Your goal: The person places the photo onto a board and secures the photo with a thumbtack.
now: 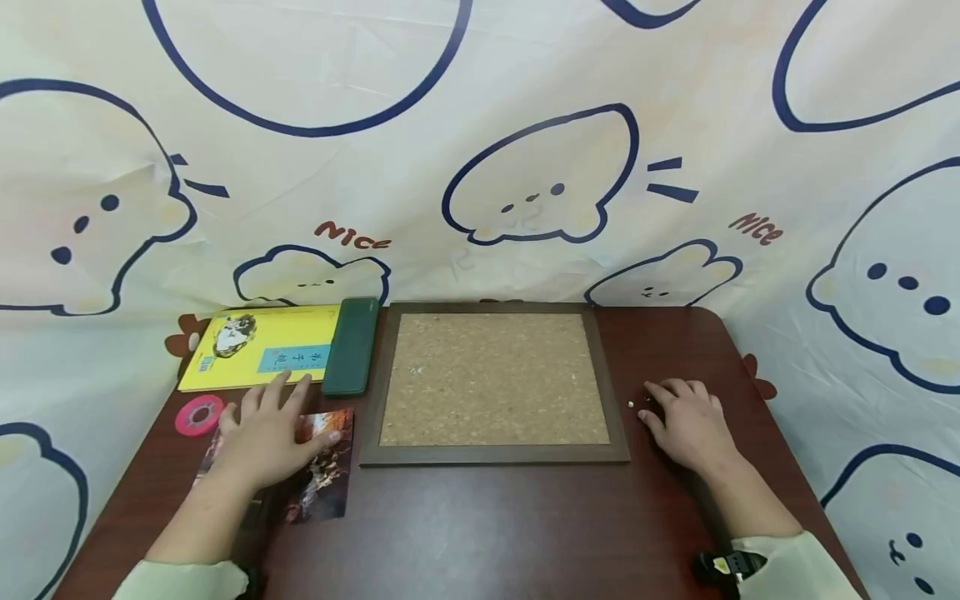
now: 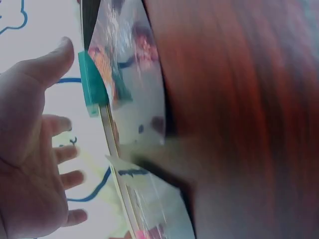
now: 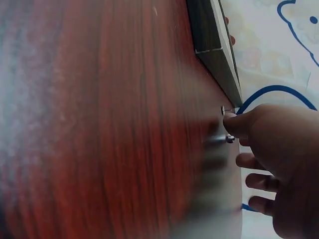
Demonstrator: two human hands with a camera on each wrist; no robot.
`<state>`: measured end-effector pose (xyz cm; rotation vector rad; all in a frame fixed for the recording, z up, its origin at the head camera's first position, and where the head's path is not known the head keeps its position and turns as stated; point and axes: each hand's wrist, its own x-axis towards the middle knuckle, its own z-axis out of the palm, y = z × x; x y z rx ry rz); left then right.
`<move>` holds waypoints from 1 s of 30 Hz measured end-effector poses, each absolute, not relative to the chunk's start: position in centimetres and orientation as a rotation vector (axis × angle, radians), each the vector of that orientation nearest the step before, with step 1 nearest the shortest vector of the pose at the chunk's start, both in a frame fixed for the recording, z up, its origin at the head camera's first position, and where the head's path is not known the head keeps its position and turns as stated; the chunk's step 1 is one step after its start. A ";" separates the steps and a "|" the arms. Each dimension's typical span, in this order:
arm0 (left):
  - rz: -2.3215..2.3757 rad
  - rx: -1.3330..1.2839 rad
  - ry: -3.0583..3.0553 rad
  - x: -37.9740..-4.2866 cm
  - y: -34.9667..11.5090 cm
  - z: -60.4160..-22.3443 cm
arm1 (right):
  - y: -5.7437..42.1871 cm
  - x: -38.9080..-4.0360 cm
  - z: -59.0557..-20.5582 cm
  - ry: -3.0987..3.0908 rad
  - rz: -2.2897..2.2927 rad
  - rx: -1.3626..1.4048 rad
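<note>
My left hand (image 1: 264, 437) hangs with spread fingers over glossy photo prints (image 1: 330, 475) on the left of the table. In the left wrist view, two curved glossy prints (image 2: 142, 94) lie beyond the open palm. My right hand (image 1: 690, 421) is low at the right, its thumb and fingertips right beside small push pins (image 1: 631, 404). The right wrist view shows one pin (image 3: 223, 110) at the thumb tip and another pin (image 3: 230, 139) just below it. Between the hands lies a framed cork board (image 1: 495, 379), flat on the table.
A yellow book (image 1: 262, 333) lies at the back left, with a dark green case (image 1: 351, 346) along its right edge. A pink tape roll (image 1: 199, 415) is left of the photos. Behind the dark wooden table (image 1: 495, 533) hangs a printed cloth (image 1: 525, 67).
</note>
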<state>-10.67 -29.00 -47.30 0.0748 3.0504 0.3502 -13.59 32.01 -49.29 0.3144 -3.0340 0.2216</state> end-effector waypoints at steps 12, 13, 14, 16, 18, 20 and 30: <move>0.384 0.067 2.940 -10.3 -30.3 -47.5 | 32.3 -14.9 -49.8 -2.997 0.358 0.325; 0.383 0.066 2.939 -10.4 -30.3 -47.5 | 32.2 -14.9 -49.8 -2.999 0.359 0.320; 0.384 0.063 2.938 -10.4 -30.3 -47.5 | 32.3 -15.0 -49.8 -3.001 0.359 0.315; 0.385 0.061 2.940 -10.5 -30.2 -47.4 | 32.3 -15.0 -49.8 -3.003 0.364 0.309; 0.387 0.059 2.943 -10.6 -30.1 -47.5 | 32.3 -15.1 -49.8 -3.001 0.368 0.308; 0.393 0.060 2.945 -10.7 -30.0 -47.5 | 32.3 -15.1 -49.7 -2.997 0.370 0.307; 0.560 0.075 3.000 -10.8 -29.3 -47.8 | 32.2 -15.1 -49.9 -2.986 0.428 0.296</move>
